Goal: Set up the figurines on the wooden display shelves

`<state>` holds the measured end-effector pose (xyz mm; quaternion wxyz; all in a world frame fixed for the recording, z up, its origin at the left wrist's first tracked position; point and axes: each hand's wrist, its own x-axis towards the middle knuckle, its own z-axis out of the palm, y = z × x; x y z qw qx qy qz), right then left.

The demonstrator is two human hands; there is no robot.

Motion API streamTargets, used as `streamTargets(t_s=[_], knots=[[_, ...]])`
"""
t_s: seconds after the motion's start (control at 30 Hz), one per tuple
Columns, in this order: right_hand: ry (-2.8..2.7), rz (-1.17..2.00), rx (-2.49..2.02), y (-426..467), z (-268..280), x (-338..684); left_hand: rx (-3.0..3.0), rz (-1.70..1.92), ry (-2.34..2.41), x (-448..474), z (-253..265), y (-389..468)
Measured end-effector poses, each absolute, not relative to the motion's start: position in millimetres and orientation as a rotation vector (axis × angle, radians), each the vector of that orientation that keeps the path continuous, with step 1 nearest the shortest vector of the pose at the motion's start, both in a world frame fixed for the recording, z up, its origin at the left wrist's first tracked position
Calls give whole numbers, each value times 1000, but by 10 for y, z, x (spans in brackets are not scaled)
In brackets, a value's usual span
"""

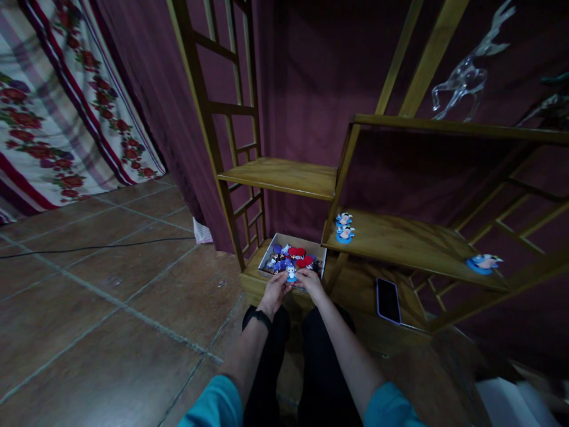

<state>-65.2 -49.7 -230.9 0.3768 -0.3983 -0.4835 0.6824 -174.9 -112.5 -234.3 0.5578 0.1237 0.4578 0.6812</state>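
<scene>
Pinching a small white figurine with a blue base (291, 273), your left hand (275, 290) and right hand (310, 280) are meeting in front of you, their fingertips closing on it from both sides. A slip is looking like the main risk: the piece is small, and only fingertips are holding it. If one hand were letting go too early, it could be tipping down among the pieces below, where the purple and white ones could be making it hard to pick out.

The figurine is sitting between your hands, at 2 o'clock from the left and 10 o'clock from the right. Just beyond, at 12 o'clock, a shallow box (304, 244) is holding a jumble of purple, red, white and dark pieces (280, 257); its near edge is partly hiding behind your hands.

Between 1 and 2 o'clock, two blue-based figurines (344, 233) are standing close together at the near-left end of a wooden shelf (400, 240). Another figurine (483, 264) is standing at 3 o'clock, near that shelf's far right end. Between 3 and 4 o'clock, a phone (388, 301) is lying on the lower level.
</scene>
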Motion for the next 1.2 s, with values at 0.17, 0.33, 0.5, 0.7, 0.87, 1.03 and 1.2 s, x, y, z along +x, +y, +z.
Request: streamTargets(t_s=[0.17,0.33,0.5,0.7,0.87,1.03,1.2], knots=[[-1266,1708,-1031,-450,-2366,-659,323,1617,1066,-1751,-2311,-1162],[-1307,1691,-1025,-431,-2402,-664,315,1642,1050,-1742,-2304,-1167],[-1327,1657,-1035,-438,-2399,-671,284,1657,1043,-1725,-2304,-1150],[-1336,1641,-1029,-451,-2395,-668,302,1644,1027,-1722,-2281,-1170],[-1379,1630,-1015,-435,-2414,-657,285,1640,1029,-1726,-2265,-1176],[-1415,1611,-1009,-406,-2448,-654,283,1641,1047,-1732,-2273,-1170],[-1424,1597,-1016,-397,-2477,-658,295,1625,1071,-1735,-2280,-1162]])
